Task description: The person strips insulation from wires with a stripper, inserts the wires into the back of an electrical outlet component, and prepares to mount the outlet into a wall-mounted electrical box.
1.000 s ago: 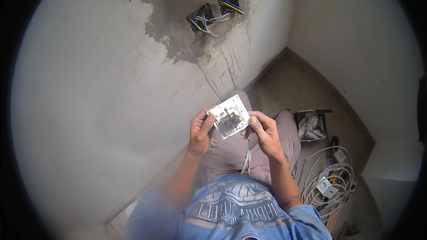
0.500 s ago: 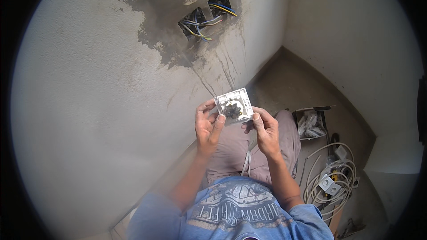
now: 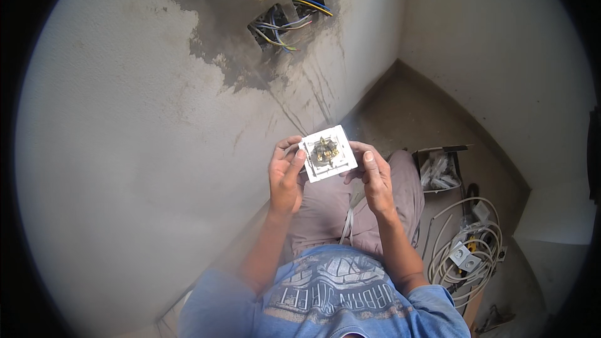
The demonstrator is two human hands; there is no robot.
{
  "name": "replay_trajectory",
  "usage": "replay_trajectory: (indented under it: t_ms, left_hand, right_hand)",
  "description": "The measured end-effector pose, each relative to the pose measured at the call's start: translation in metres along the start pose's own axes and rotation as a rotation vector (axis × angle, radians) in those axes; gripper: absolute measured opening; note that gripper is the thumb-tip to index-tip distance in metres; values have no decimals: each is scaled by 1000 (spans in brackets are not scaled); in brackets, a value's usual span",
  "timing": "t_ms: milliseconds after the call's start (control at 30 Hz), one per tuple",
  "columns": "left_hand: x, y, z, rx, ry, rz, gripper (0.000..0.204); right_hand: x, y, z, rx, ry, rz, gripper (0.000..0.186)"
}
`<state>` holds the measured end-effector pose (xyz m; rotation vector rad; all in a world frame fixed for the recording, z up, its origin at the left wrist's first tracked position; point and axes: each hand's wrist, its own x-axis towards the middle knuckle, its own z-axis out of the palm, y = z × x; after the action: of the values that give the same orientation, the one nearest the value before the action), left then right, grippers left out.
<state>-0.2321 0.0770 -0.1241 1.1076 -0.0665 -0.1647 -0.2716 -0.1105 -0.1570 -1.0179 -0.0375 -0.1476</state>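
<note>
A square white wall socket (image 3: 311, 171) is held up over my lap, its back side with brass-coloured contacts toward me. My left hand (image 3: 287, 175) grips its left edge, thumb on the near face and fingers behind. At the right edge, my right hand (image 3: 374, 178) holds it between thumb and fingers. Some of the fingers of both hands are hidden behind the socket. Beyond it, in the wall, two square openings hold loose wires: the left wires (image 3: 278, 28) are blue, grey and yellow-green, the right wires (image 3: 315, 6) blue and yellow.
An open box (image 3: 439, 172) with plastic-wrapped parts stands on the floor right of my knee. Nearer lies a coil of pale cable (image 3: 438, 255), with white double sockets (image 3: 465, 256) on it. Dark grey plaster (image 3: 219, 6) surrounds the openings. The room's corner is ahead to the right.
The socket has tilted so that its back faces me more squarely and its brass contacts show more. Both hands have shifted slightly with it, and still hold its edges.
</note>
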Motion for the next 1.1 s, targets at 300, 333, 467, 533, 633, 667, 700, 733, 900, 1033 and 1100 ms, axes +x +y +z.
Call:
replay_trajectory:
  t_ms: [300,333,467,533,633,667,700,733,900,1033,1100]
  left_hand:
    - [-1,-2,-2,-183,30,-143,36]
    - [-2,-2,-3,-174,28,-132,36]
    - [-3,-4,-4,-108,31,-66,36]
    - [-3,-5,-4,-75,32,-37,35]
    - [-4,-5,-5,-50,27,-19,35]
    - [-4,-6,-6,-45,27,-17,35]
    - [-4,-6,-6,-40,26,-15,35]
    - [-4,-5,-6,-33,24,-21,34]
    - [-3,-8,-9,77,-1,-76,27]
    - [-8,-9,-9,205,-13,-141,29]
    - [-9,-13,-12,245,-31,-154,31]
  right_hand:
    - [3,7,-2,-425,40,-310,43]
    - [3,6,-1,-420,38,-306,42]
    - [2,7,0,-408,28,-290,40]
    - [3,8,0,-392,20,-300,41]
    - [4,10,0,-376,5,-309,42]
    - [4,11,0,-372,-1,-311,43]
    - [4,11,0,-369,1,-307,41]
    - [4,11,-1,-367,3,-304,39]
    - [3,10,1,-280,33,-344,24]
    - [5,12,-4,-270,66,-296,17]
    - [5,13,-7,-301,76,-296,16]
